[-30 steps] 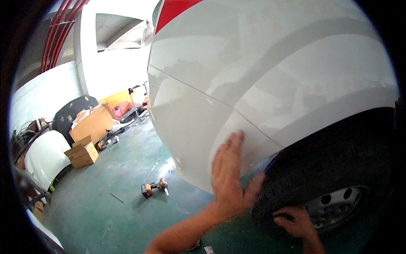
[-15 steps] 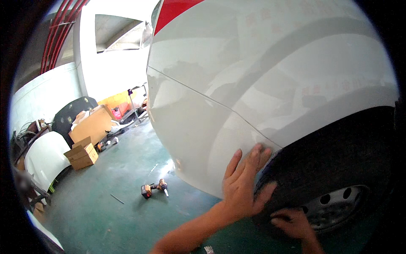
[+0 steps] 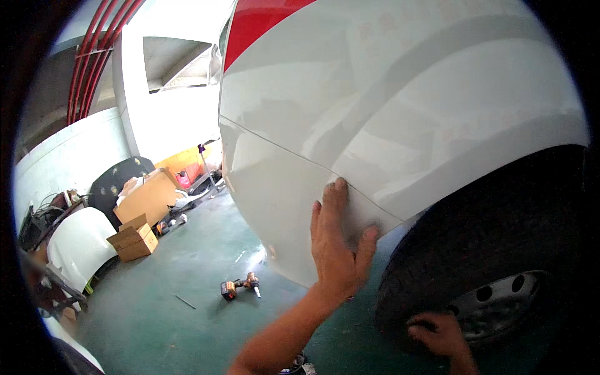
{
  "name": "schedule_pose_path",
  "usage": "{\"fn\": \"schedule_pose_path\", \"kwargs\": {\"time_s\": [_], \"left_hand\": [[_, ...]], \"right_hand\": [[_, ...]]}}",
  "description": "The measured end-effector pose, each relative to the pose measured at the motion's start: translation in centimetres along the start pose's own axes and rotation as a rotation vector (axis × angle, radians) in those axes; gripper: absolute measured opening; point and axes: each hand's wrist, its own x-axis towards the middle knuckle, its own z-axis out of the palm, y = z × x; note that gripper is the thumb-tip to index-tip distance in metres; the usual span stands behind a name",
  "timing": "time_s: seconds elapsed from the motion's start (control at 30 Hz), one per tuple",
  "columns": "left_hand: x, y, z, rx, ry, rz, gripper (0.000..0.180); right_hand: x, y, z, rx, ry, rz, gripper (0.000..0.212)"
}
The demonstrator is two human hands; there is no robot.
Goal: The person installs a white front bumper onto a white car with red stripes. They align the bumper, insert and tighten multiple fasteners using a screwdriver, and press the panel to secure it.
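Observation:
My left hand (image 3: pixel 337 253) lies open against the white bumper (image 3: pixel 269 187) of a vehicle, just below the seam where it meets the white body panel (image 3: pixel 387 119). Its fingers point upward and its thumb stands apart. Lower and to the right, my right hand (image 3: pixel 440 334) is beside the black tyre (image 3: pixel 406 275), left of the grey wheel rim (image 3: pixel 500 306). The fingers of that hand are curled in, and whatever they may hold is hidden.
On the green floor lie a cordless power tool (image 3: pixel 240 286) and a thin rod (image 3: pixel 185 302). Farther left stand an open cardboard box (image 3: pixel 134 239), a white curved body panel (image 3: pixel 81 244) and a brown sheet (image 3: pixel 149 197) against the wall.
My left hand has slid left and a little up along the bumper, away from the wheel arch edge. My right hand stays by the tyre. The view has shifted slightly.

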Motion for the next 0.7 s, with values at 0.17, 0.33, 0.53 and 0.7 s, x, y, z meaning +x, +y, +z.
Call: {"fn": "schedule_pose_path", "kwargs": {"time_s": [0.17, 0.33, 0.53, 0.7], "left_hand": [[-3.2, 1.7, -0.9, -0.302, -0.056, 0.078, 0.073], [-1.7, -0.7, -0.8, -0.277, 0.178, 0.143, 0.074], [1.2, -3.3, 0.1, -0.173, 0.116, 0.311, 0.072], [1.5, -4.0, 0.3, -0.148, 0.129, 0.331, 0.071]], "right_hand": [[-0.1, 0.4, -0.4, -0.009, -0.060, 0.029, 0.023], [0.0, 0.2, 0.0, 0.048, -0.076, 0.129, 0.024], [-0.5, 2.3, 0.2, -0.031, 0.010, -0.124, 0.024], [-0.2, 2.5, 0.1, 0.032, -0.028, -0.063, 0.023]]}}
